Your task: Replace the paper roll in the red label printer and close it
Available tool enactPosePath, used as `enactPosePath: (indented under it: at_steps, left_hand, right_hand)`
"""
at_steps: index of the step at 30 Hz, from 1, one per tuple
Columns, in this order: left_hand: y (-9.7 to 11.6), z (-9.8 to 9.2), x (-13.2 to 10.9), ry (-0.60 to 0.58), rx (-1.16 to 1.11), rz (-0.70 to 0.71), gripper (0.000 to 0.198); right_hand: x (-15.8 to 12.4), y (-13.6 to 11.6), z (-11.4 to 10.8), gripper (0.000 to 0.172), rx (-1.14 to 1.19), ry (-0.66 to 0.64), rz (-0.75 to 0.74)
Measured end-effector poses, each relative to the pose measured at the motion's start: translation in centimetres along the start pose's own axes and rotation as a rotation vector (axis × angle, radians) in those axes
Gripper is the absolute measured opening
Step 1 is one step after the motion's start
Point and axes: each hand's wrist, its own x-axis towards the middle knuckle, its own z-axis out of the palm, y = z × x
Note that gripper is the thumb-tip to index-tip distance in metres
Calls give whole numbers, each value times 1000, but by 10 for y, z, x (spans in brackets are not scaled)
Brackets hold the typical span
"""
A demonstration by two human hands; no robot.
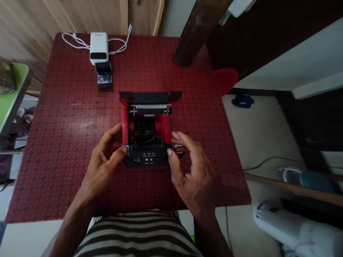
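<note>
A red and black receipt printer (148,135) sits in the middle of the red patterned table (66,117), its lid flipped up and back so the empty paper bay shows. My left hand (105,157) holds its front left corner, thumb on the grey edge and fingers along the red side. My right hand (191,167) holds the front right corner, thumb pressed by the black control panel, fingers curled over the side.
A white power bank (99,47) with a white cable (118,44) lies at the table's far edge, a small black device (104,75) just in front of it. A green stool (12,89) stands left. A dark wooden post (195,32) and a white fan (294,228) are to the right.
</note>
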Motion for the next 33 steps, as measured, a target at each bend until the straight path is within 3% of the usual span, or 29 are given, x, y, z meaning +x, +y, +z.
enactPosePath:
  at_steps: [6, 9, 13, 15, 20, 25, 30, 33]
  left_hand:
    - [-5, -1, 0, 8, 15, 41, 59]
    - [-8, 1, 0, -13, 21, 52, 63]
    - [-15, 2, -2, -50, 49, 74, 71]
    - [-17, 0, -4, -78, 82, 78, 80]
    - [-18, -2, -7, -120, 254, 88, 101]
    - [-16, 0, -6, -119, 280, 84, 101]
    - [-17, 4, -2, -92, 259, 114, 95]
    - [-20, 6, -1, -72, 283, 147, 95]
  right_hand:
    - [42, 1, -7, 34, -23, -116, -173]
    - [73, 1, 4, 33, -3, -302, -243]
    - [104, -4, 29, 35, -107, -650, -226]
    - [111, -7, 39, 32, -183, -744, -221]
    - [113, -7, 52, 31, -263, -789, -265]
    - [113, -5, 52, 26, -275, -807, -309]
    - [116, -10, 39, 30, -305, -755, -314]
    - [111, -18, 29, 22, -354, -672, -342]
